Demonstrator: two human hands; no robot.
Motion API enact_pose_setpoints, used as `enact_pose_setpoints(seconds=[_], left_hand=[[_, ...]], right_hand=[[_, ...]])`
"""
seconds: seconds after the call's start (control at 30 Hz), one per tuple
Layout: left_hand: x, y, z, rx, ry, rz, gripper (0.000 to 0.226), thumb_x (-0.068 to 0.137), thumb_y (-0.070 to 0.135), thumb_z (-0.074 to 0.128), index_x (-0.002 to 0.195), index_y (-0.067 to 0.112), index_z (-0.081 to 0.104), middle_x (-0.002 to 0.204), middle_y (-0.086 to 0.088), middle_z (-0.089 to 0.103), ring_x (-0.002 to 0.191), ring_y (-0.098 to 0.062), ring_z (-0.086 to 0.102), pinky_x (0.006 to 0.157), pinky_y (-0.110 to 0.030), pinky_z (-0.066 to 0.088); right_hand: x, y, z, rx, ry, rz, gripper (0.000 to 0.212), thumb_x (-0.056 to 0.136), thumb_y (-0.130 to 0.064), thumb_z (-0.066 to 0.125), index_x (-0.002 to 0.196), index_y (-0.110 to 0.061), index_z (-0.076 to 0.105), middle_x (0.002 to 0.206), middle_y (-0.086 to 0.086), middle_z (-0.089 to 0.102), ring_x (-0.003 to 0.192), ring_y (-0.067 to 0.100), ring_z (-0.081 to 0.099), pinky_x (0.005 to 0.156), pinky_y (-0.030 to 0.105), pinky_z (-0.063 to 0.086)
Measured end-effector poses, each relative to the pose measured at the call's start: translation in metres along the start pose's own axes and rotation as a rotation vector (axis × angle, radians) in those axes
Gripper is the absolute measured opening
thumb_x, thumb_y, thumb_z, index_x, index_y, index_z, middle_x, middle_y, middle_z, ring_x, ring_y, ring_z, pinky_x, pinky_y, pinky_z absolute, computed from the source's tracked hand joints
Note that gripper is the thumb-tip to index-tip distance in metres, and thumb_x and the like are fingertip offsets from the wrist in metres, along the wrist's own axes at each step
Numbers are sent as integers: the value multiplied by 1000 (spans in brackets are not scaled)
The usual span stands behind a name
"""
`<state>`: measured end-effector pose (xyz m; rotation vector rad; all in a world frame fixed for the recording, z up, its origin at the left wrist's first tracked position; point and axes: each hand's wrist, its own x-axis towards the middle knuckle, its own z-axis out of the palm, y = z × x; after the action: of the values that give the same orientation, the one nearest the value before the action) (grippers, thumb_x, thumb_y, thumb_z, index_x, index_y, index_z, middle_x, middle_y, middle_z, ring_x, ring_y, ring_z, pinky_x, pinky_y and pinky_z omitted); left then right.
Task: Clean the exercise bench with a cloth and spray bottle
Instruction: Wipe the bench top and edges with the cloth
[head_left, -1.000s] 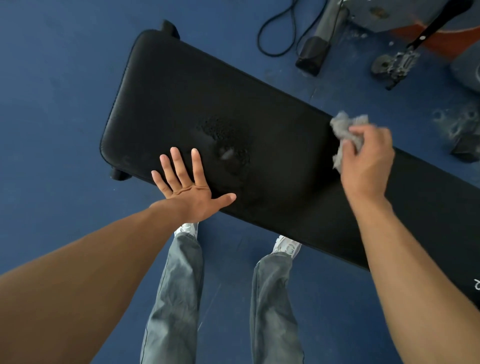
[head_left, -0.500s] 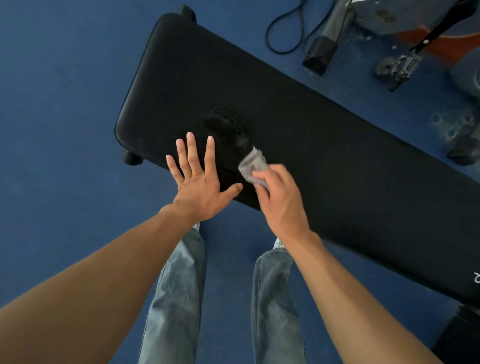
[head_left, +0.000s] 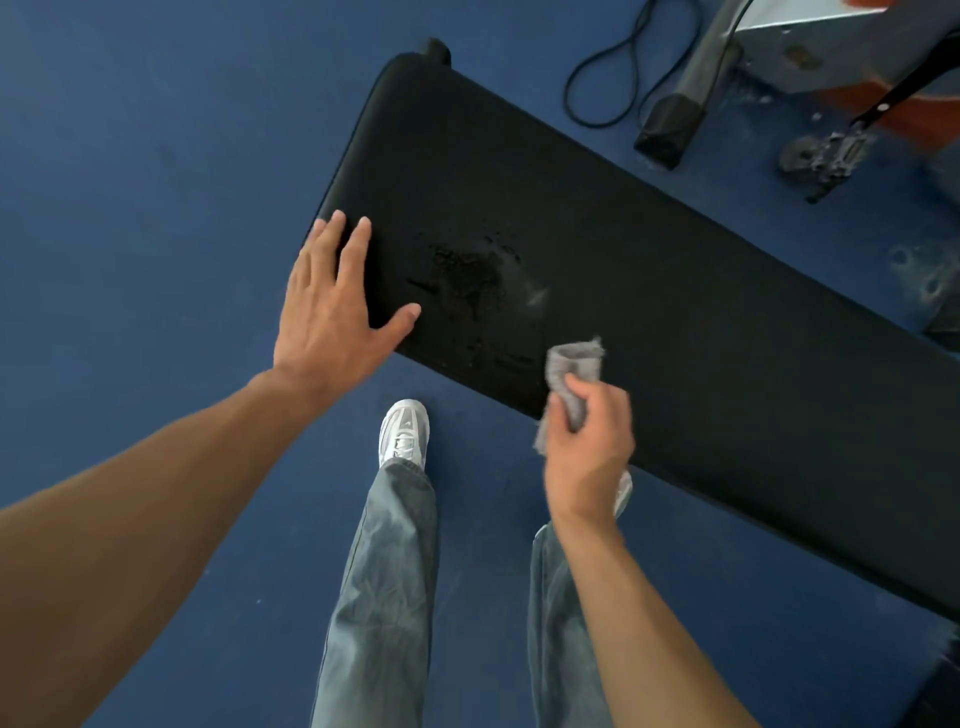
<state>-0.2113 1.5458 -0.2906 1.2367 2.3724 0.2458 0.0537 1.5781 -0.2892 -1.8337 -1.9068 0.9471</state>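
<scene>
Blue floor (head_left: 130, 156) fills the view; a long black exercise bench (head_left: 675, 312) runs across it from upper left to lower right, its rounded end at the upper left; the person stands at the bench's near long edge, legs in grey jeans (head_left: 384, 571); the left hand (head_left: 332, 312) lies flat on the rounded end beside the near corner, fingers straight and spread wide, thumb stretched out onto the pad; the right hand (head_left: 587, 447) is at the near long edge further right, its fingers curled tightly round a crumpled grey cloth (head_left: 576, 364); the cloth's free top stands over the pad just inside that edge, though whether it touches the surface cannot be told; a dark wet patch (head_left: 467, 275) with scattered droplets lies on the pad between the two hands, nearer the left; a white shoe (head_left: 405, 431) rests on the floor just short of the near edge; beyond the far long edge lie a looped black cable (head_left: 608, 67), the black foot of a metal leg (head_left: 670, 124) and a pedal (head_left: 826, 150).
</scene>
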Motion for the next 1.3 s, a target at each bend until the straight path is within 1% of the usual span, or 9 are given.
enact_pose_setpoints(seconds=[0.07,0.2,0.47,0.57,0.73,0.83,1.0,1.1,1.3], left_hand=[[-1,0,5,32,-55,6,110,81,70,62,160,11,13,168,-17,4,156,-32,-3,127,-49,5],[1,5,16,58,-157,-39,139,65,91,56,160,14,-10,167,-14,-20,153,-31,-24,122,-48,-16],[8,2,16,121,-285,-37,160,49,90,69,155,18,-26,162,-13,-32,147,-33,-36,119,-54,-21],[10,4,13,128,-329,-55,160,49,91,68,154,19,-29,161,-13,-35,146,-34,-38,119,-54,-22],[10,6,13,142,-338,-75,159,49,91,67,153,19,-30,161,-13,-36,146,-34,-38,119,-54,-21],[10,7,11,144,-339,-70,159,50,91,67,153,20,-30,161,-14,-35,146,-34,-38,119,-53,-22],[10,7,9,140,-357,-67,158,50,92,66,153,20,-30,161,-15,-35,146,-35,-38,119,-56,-20],[10,7,8,134,-358,-66,158,50,92,66,153,20,-30,161,-15,-35,146,-36,-37,120,-57,-19],[9,3,10,115,-331,-49,154,53,89,67,155,21,-27,162,-13,-34,147,-34,-37,118,-53,-22]], right_hand=[[1,-16,12,3,-132,-121,26,86,5,72,111,-3,70,107,11,60,89,6,55,82,4,44],[49,-15,-1,-178,-254,-429,25,87,2,71,110,-5,70,105,12,60,88,24,62,79,28,51],[192,-27,-23,-227,117,-112,21,92,-9,63,113,-5,66,115,14,61,104,25,61,85,7,29],[173,-48,-4,-230,-37,-282,17,91,-8,67,108,-7,68,109,13,63,97,20,58,82,4,30],[66,-44,21,-161,-425,-664,13,92,0,67,102,-7,70,101,11,62,88,28,59,81,40,52],[34,-9,-1,-189,-407,-548,19,89,2,69,107,-5,71,106,10,63,92,25,60,86,32,51],[38,41,-61,-207,-11,-8,21,87,7,70,107,2,68,105,19,61,95,22,59,88,10,39],[26,44,-65,-182,123,268,18,91,0,67,109,-1,65,109,20,60,98,28,60,88,15,42],[-8,-12,11,-56,-60,-136,25,84,12,70,106,3,68,103,17,57,91,12,54,87,9,42]])
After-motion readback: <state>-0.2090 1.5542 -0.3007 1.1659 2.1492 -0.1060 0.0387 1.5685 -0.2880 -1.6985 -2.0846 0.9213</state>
